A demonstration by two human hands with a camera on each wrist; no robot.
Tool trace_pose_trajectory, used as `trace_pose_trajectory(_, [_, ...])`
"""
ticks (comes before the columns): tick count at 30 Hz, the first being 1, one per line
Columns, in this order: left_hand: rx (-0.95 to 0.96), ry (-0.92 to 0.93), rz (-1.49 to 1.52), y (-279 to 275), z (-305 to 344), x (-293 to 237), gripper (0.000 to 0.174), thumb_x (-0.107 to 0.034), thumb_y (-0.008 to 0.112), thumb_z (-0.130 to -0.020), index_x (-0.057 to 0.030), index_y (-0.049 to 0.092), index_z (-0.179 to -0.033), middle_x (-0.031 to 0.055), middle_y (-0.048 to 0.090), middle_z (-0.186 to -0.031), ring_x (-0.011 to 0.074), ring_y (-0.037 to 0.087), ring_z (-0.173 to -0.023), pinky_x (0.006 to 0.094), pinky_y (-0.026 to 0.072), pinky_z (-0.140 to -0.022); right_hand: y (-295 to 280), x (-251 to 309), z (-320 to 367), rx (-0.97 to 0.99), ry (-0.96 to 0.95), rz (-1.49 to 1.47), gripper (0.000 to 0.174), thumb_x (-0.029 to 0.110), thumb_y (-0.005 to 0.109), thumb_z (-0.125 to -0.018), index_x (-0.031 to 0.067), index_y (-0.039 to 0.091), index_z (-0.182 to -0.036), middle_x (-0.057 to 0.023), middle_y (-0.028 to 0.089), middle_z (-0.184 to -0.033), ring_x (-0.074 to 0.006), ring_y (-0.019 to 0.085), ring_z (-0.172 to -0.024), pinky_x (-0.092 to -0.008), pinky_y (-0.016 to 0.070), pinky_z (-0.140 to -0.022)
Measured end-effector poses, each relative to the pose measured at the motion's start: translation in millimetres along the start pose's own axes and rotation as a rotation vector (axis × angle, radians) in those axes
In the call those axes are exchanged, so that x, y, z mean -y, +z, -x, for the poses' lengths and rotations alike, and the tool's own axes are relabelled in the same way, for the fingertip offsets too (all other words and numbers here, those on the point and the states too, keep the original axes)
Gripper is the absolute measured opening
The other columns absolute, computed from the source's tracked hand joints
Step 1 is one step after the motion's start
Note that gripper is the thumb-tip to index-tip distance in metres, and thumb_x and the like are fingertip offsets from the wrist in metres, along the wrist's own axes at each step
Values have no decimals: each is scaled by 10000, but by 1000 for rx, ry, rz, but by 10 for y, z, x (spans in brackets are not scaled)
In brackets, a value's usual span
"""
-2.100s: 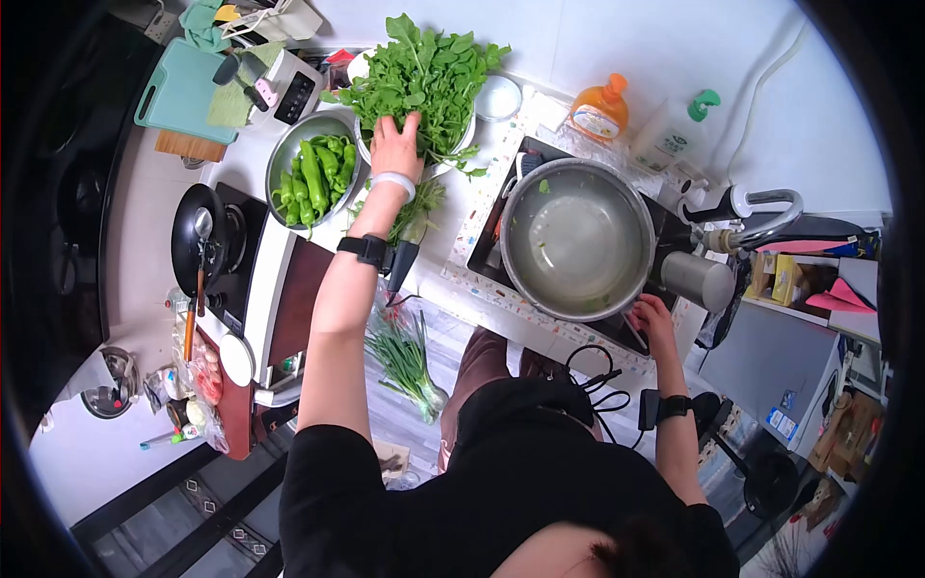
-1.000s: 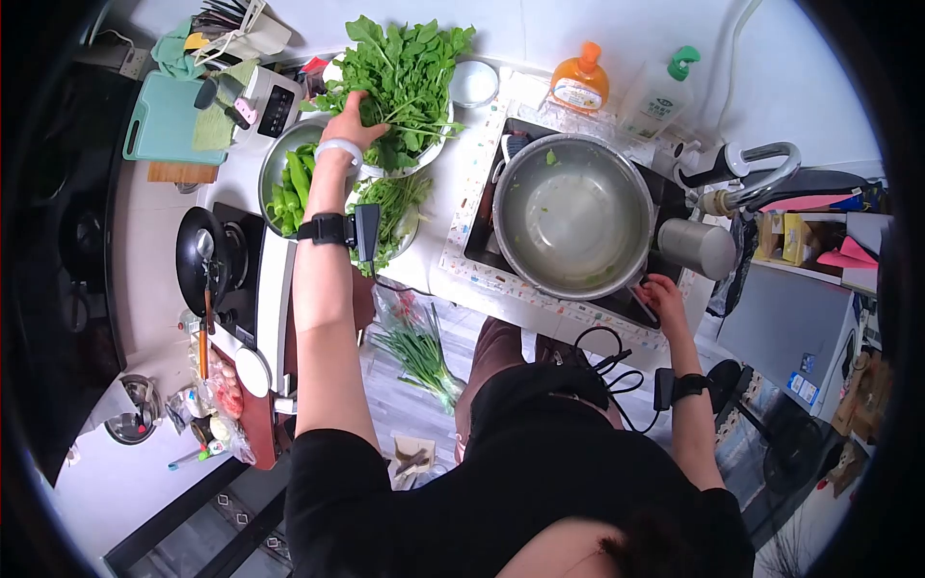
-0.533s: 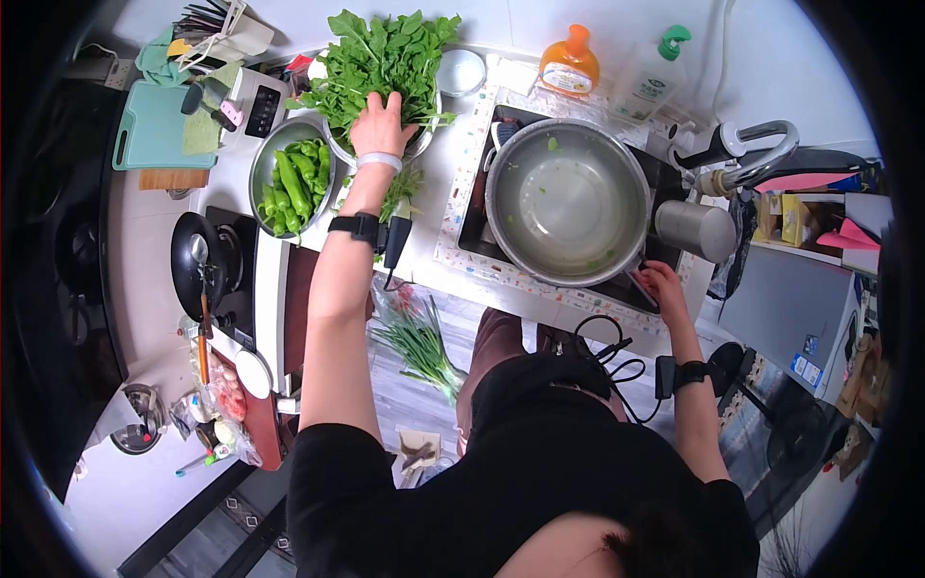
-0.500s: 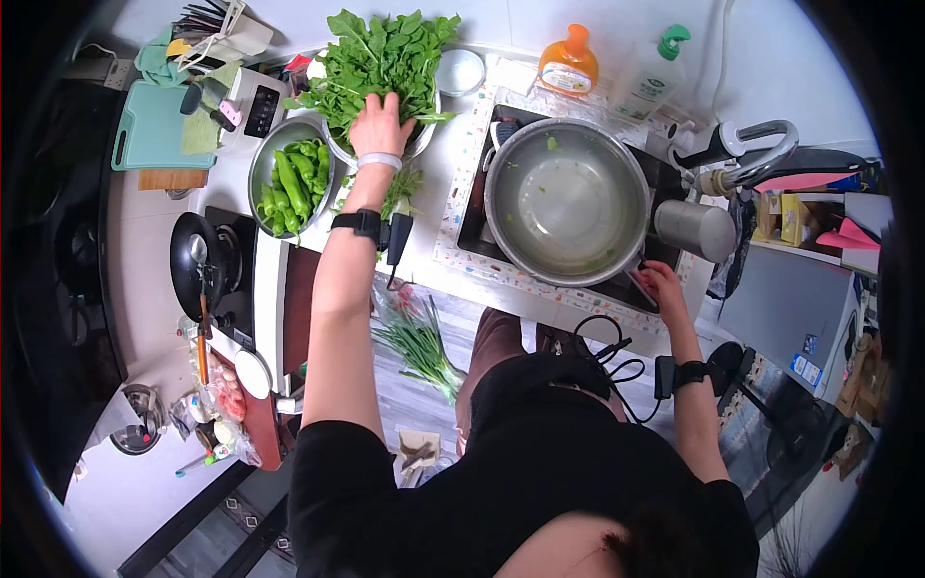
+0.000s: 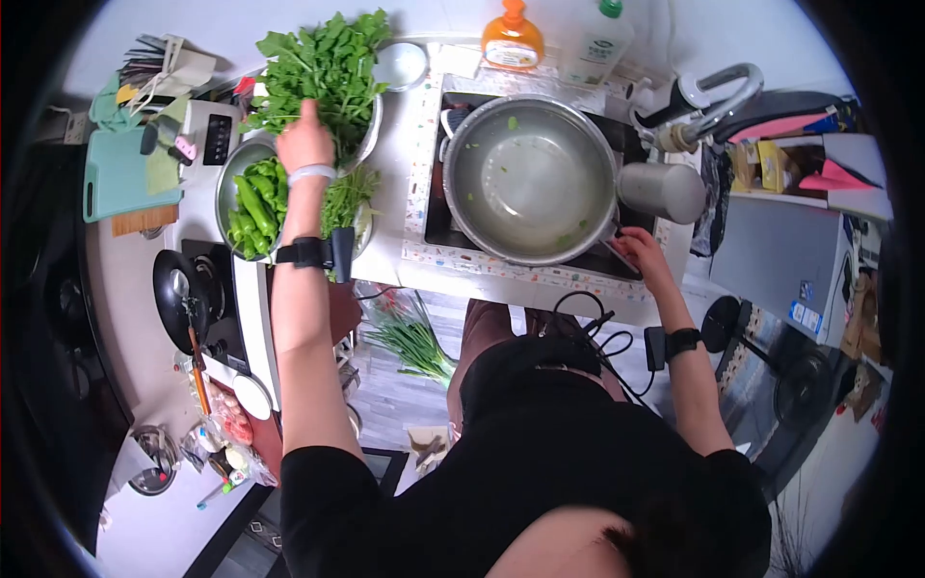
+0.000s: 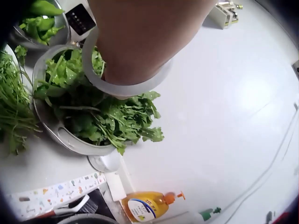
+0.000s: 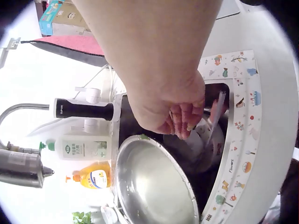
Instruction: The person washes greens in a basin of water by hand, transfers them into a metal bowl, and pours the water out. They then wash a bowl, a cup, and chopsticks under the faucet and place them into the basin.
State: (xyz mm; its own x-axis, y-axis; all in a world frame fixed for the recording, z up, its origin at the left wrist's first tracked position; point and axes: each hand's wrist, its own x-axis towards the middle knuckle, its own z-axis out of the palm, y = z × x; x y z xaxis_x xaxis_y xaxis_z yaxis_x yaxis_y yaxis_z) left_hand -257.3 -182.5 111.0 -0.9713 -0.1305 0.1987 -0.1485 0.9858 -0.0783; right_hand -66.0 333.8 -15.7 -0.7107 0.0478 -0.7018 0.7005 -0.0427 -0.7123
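In the head view my left hand (image 5: 306, 146) is at the near left edge of a heap of leafy greens (image 5: 323, 72), one finger pointing straight up onto the leaves. The other fingers are mostly hidden. A metal bowl of green peppers (image 5: 252, 207) is beside this hand. The left wrist view shows the greens in a pale bowl (image 6: 70, 142); a white bracelet (image 6: 135, 88) and the forearm cover the hand. My right hand (image 7: 180, 114) curls its fingers at the side of a big steel pot (image 7: 156, 182) of cloudy water, gripping what looks like its handle.
The pot stands at the black sink (image 5: 434, 226) beneath a faucet (image 5: 723, 87). Behind are an orange soap bottle (image 5: 513, 40) and a white pump bottle (image 5: 595, 46). A wok (image 5: 178, 299) is at the left; scallions (image 5: 419, 342) lie below the counter.
My left hand has shifted from on top of the greens to their near left edge, closer to the peppers. The right hand stays at the pot. The head view has turned, sliding everything leftward.
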Motion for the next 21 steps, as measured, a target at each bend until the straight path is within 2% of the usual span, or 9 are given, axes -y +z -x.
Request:
trace_pose_trajectory(5, [-22, -6, 138, 57, -13, 131, 414, -191, 637, -716, -154, 437, -1076, 145, 602, -867, 344, 581, -801, 429, 458, -646, -18, -13, -189, 37, -50, 16, 210, 121, 501, -845, 46, 513, -1041, -37, 576, -838, -84, 545, -716, -185, 429, -603])
trace_pose_trajectory(8, [11, -119, 230, -96, 57, 41, 428, -165, 590, -729, -150, 432, -1126, 139, 585, -806, 317, 574, -739, 416, 442, -620, 38, 52, -251, 63, -116, 104, 204, 125, 512, -839, 34, 524, -1021, -42, 576, -822, -96, 549, -682, -202, 440, -593])
trace_pose_trajectory(10, [-100, -65, 272, -247, 189, -33, 446, -152, 570, -733, -148, 429, -1156, 122, 554, -757, 296, 546, -680, 406, 428, -604, 112, 75, -251, 67, -154, 154, 185, 141, 521, -835, 45, 548, -991, -27, 578, -794, -96, 549, -660, -209, 445, -595])
trace_pose_trajectory(12, [-138, -46, 297, -310, 321, -100, 396, -154, 573, -740, -127, 476, -1123, 105, 531, -738, 272, 527, -652, 386, 426, -597, 239, 127, -258, -64, -515, 582, 183, 126, 536, -801, 30, 564, -954, -79, 596, -830, -183, 586, -691, -293, 471, -624])
trace_pose_trajectory(13, [-128, -33, 352, -270, 403, -114, 346, -142, 571, -744, -110, 506, -1082, 103, 525, -733, 258, 524, -644, 370, 427, -594, 308, 178, -275, -67, -512, 579, 183, 126, 536, -801, 30, 564, -954, -79, 596, -830, -183, 586, -691, -293, 471, -624])
trace_pose_trajectory(14, [-120, -20, 405, -222, 495, -134, 298, -129, 570, -747, -92, 536, -1041, 100, 520, -728, 245, 521, -636, 353, 428, -591, 375, 244, -306, -21, -559, 734, 190, 123, 538, -778, 27, 570, -939, -108, 596, -861, -234, 591, -732, -336, 472, -654])
trace_pose_trajectory(15, [-70, 0, 492, -181, 618, -200, 248, -118, 569, -751, -79, 558, -996, 100, 530, -722, 232, 530, -630, 338, 431, -586, 448, 276, -330, 28, -604, 890, 198, 120, 540, -755, 24, 575, -924, -137, 597, -892, -285, 596, -772, -378, 473, -683])
trace_pose_trajectory(19, [278, -32, 783, 253, 1217, -480, 152, -105, 572, -762, -61, 593, -906, 97, 574, -693, 195, 559, -598, 306, 447, -568, 827, 258, -430, 27, -699, 1189, 224, 128, 540, -722, 46, 589, -924, -155, 601, -888, -327, 584, -817, -400, 468, -716])
trace_pose_trajectory(21, [439, -58, 831, 493, 1500, -582, 138, -106, 570, -767, -61, 595, -896, 87, 580, -688, 176, 559, -593, 296, 450, -567, 1000, 185, -487, 201, -472, 1443, 218, 144, 544, -713, 54, 609, -901, -157, 602, -849, -314, 579, -841, -391, 468, -722])
